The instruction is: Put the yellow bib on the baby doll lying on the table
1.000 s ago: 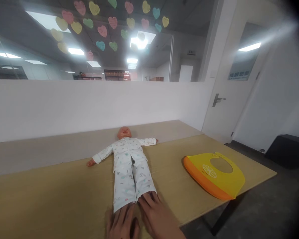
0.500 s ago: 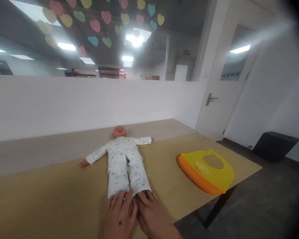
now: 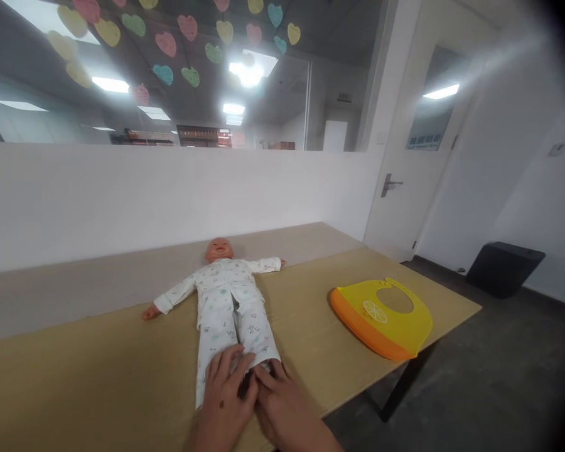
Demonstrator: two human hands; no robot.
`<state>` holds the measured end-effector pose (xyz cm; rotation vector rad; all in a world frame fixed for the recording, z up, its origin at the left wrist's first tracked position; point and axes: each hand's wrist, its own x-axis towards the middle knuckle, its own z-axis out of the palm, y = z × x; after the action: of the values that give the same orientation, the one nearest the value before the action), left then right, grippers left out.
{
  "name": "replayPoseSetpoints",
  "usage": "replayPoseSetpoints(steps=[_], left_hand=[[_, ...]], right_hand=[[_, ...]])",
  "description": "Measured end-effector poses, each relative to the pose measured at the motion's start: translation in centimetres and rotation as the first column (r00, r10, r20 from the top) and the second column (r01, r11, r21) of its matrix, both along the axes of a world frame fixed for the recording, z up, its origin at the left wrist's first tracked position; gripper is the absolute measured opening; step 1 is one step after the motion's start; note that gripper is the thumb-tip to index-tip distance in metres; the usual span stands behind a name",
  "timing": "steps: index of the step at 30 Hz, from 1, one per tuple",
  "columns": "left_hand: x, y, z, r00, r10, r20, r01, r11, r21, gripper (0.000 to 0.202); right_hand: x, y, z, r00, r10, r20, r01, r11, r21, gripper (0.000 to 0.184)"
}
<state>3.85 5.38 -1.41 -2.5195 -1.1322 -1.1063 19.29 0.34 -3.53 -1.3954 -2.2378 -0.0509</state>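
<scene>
A baby doll [image 3: 219,248] lies on its back with its arms spread, dressed in a white patterned pajama top [image 3: 225,276] and matching pajama trousers [image 3: 257,323]. At the lower end of the trouser leg on the right, my left hand [image 3: 228,395] has its curved fingers over the fabric, thumb close to the index finger. My right hand [image 3: 287,405] is beside it, bent fingers at the cuff's opening. Both hands appear closed on this leg's hem; the doll's foot there is hidden. The other trouser leg reaches down left of my left hand.
A yellow silicone bib [image 3: 407,320] with an orange pocket lies to the right on the wooden table [image 3: 306,320], near its edge. Behind the table stands a white wall [image 3: 169,201] with a window above. A door [image 3: 405,207] and a black box-like object [image 3: 505,270] are farther right.
My left hand has shifted from the middle of the trouser legs toward the right leg's cuff, uncovering the left leg's hem. My right hand stays at the cuff. The view has turned slightly right.
</scene>
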Motion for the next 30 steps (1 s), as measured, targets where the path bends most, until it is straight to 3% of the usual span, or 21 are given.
replayPoseSetpoints(steps=[9,16,20,24,26,30], left_hand=[[-0.3,-0.2,-0.4,0.998,-0.057,-0.040,0.060,0.994,0.088,0.027],[0.3,-0.1,-0.8,0.998,-0.025,-0.066,0.034,0.989,0.142,0.029],[0.4,0.0,-1.1,0.996,-0.013,-0.083,0.024,0.990,0.138,0.031],[0.4,-0.1,-1.1,0.997,-0.012,-0.081,0.023,0.992,0.128,0.032],[0.5,-0.1,-1.0,0.997,-0.012,-0.074,0.022,0.990,0.137,0.030],[0.5,0.0,-0.8,0.999,-0.001,-0.043,0.008,0.988,0.156,0.027]], right_hand=[[0.5,-0.7,0.1,0.999,0.036,0.017,-0.035,0.998,-0.053,0.038],[1.0,-0.7,-2.5,0.998,0.055,0.011,-0.055,0.998,-0.006,0.043],[1.5,-1.1,-3.0,0.994,0.095,-0.060,-0.093,0.995,0.034,0.045],[3.2,-2.6,-1.7,0.960,0.160,-0.229,-0.144,0.986,0.086,0.043],[4.8,-3.6,-1.2,0.939,0.110,-0.327,-0.085,0.992,0.090,0.041],[10.2,-4.5,-0.9,0.826,-0.160,-0.540,0.190,0.982,-0.001,0.031]])
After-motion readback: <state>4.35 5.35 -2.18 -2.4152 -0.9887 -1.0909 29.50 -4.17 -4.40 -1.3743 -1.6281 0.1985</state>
